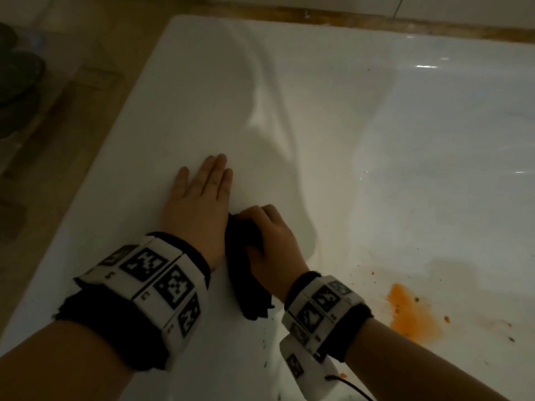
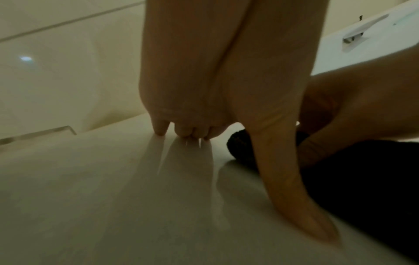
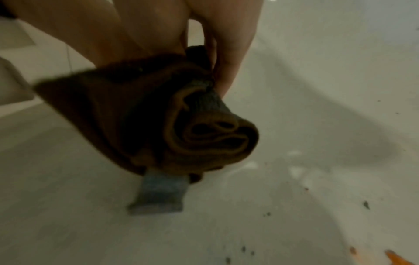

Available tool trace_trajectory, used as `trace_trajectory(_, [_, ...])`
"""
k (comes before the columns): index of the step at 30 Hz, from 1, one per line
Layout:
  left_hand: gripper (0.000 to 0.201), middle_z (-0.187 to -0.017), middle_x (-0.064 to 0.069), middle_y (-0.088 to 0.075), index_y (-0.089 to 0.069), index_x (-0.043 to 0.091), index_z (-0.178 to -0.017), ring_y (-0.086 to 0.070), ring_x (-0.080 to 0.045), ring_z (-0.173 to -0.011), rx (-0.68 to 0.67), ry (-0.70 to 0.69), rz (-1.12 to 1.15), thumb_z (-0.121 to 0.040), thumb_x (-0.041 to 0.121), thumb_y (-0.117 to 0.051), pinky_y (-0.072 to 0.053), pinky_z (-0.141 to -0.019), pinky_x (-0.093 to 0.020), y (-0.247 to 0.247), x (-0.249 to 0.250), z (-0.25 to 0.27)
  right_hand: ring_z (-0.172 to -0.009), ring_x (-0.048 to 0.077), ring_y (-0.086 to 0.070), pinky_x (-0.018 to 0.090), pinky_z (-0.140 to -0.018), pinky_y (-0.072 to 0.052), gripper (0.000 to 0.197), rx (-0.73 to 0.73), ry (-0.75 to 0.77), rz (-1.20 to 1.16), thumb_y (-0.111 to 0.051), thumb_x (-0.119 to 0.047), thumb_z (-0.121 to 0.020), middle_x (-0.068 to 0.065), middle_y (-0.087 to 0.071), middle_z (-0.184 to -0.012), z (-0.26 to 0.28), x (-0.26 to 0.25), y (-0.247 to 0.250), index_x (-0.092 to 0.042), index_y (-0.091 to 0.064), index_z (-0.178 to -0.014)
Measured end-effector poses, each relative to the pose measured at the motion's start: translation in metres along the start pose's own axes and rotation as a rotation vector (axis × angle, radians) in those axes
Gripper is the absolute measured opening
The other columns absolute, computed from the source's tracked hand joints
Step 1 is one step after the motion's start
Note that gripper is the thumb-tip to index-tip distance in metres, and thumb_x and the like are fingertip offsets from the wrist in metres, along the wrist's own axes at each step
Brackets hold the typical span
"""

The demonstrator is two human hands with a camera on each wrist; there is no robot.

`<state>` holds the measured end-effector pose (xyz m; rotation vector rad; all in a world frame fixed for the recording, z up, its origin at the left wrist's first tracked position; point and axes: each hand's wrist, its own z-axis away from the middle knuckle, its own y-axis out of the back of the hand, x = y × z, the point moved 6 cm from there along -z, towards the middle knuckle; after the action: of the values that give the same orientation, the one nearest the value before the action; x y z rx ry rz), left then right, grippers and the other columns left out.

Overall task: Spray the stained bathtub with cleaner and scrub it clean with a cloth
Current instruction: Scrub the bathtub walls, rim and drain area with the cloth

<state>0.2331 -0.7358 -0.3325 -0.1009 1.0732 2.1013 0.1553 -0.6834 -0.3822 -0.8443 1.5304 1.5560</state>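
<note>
The right hand (image 1: 269, 241) holds the dark cloth (image 1: 249, 285) bunched up. The orange stain (image 1: 411, 312) lies to its right, nearer that hand. The left hand (image 1: 199, 198) rests flat on the bathtub (image 1: 202, 82) edge.

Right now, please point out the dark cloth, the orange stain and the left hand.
dark cloth (image 1: 247, 273), head view, on its middle fold under the right hand.
orange stain (image 1: 411, 314), head view, on its centre.
left hand (image 1: 199, 198), head view, on its back.
</note>
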Motion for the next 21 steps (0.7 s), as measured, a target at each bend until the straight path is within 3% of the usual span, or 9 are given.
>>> trace_trajectory(4, [0.113, -0.150, -0.014, 0.033, 0.027, 0.003, -0.143, 0.024, -0.026, -0.142, 0.000, 0.011, -0.047, -0.084, 0.037, -0.063, 0.007, -0.118, -0.044, -0.002, -0.001, 0.000, -0.094, 0.026, -0.053, 0.023, -0.079, -0.037, 0.030, 0.124, -0.096, -0.011, -0.045, 0.000, -0.086, 0.008, -0.049, -0.110, -0.008, 0.027, 0.014, -0.011, -0.053, -0.113])
trace_trajectory(7, [0.121, -0.150, -0.013, 0.034, 0.026, 0.005, -0.143, 0.024, -0.025, -0.142, -0.011, 0.001, -0.065, -0.079, 0.041, -0.069, 0.007, -0.118, -0.042, -0.006, -0.002, 0.001, -0.100, 0.032, -0.052, 0.026, -0.078, -0.034, 0.031, 0.203, -0.331, 0.039, -0.046, -0.005, -0.086, 0.016, -0.048, -0.114, -0.023, 0.067, 0.034, -0.008, -0.049, -0.117])
trace_trajectory(10, [0.127, -0.149, -0.012, 0.036, 0.028, 0.007, -0.143, 0.025, -0.025, -0.142, -0.041, -0.038, -0.102, -0.075, 0.050, -0.070, 0.008, -0.116, -0.043, -0.015, -0.002, 0.008, -0.096, 0.032, -0.052, 0.029, -0.075, -0.037, 0.034, 0.091, -0.496, 0.095, -0.045, -0.003, -0.086, 0.017, -0.048, -0.115, -0.034, 0.093, 0.042, -0.011, -0.044, -0.119])
trace_trajectory(12, [0.135, -0.147, -0.012, 0.039, 0.033, 0.008, -0.140, 0.028, -0.026, -0.140, -0.097, -0.069, -0.165, -0.069, 0.058, -0.071, 0.012, -0.115, -0.043, -0.026, -0.003, 0.017, -0.090, 0.028, -0.053, 0.029, -0.072, -0.037, 0.032, 0.079, -0.425, 0.094, -0.046, -0.005, -0.083, 0.018, -0.053, -0.111, -0.029, 0.080, 0.049, -0.013, -0.047, -0.114])
trace_trajectory(14, [0.135, -0.146, -0.012, 0.041, 0.035, 0.007, -0.139, 0.030, -0.026, -0.140, -0.117, -0.084, -0.194, -0.070, 0.055, -0.071, 0.014, -0.114, -0.043, -0.032, -0.004, 0.024, -0.089, 0.029, -0.057, 0.030, -0.074, -0.040, 0.031, 0.106, -0.209, 0.030, -0.047, -0.014, -0.076, 0.016, -0.058, -0.102, -0.007, 0.046, 0.046, -0.012, -0.052, -0.107])
trace_trajectory(16, [0.125, -0.147, -0.012, 0.040, 0.032, 0.008, -0.141, 0.029, -0.026, -0.140, -0.107, -0.092, -0.166, -0.077, 0.048, -0.067, 0.013, -0.115, -0.043, -0.031, -0.003, 0.027, -0.091, 0.028, -0.055, 0.032, -0.081, -0.043, 0.034, -0.017, -0.026, -0.069, -0.049, -0.010, -0.073, 0.014, -0.056, -0.102, 0.029, 0.007, 0.020, -0.009, -0.055, -0.107])
trace_trajectory(18, [0.114, -0.147, -0.012, 0.038, 0.030, 0.008, -0.142, 0.028, -0.026, -0.141, -0.104, -0.084, -0.127, -0.083, 0.042, -0.061, 0.012, -0.115, -0.043, -0.028, -0.001, 0.029, -0.093, 0.028, -0.053, 0.032, -0.084, -0.044, 0.036, -0.208, 0.045, -0.057, -0.051, -0.003, -0.080, 0.011, -0.048, -0.111, 0.058, -0.016, -0.019, -0.010, -0.053, -0.115])
trace_trajectory(21, [0.110, -0.147, -0.012, 0.039, 0.031, 0.007, -0.141, 0.029, -0.027, -0.140, -0.112, -0.063, -0.134, -0.086, 0.040, -0.058, 0.011, -0.116, -0.044, -0.026, 0.002, 0.030, -0.092, 0.028, -0.054, 0.034, -0.081, -0.048, 0.035, -0.219, 0.039, -0.032, -0.049, -0.008, -0.082, 0.008, -0.044, -0.115, 0.061, -0.012, -0.036, -0.012, -0.051, -0.118])
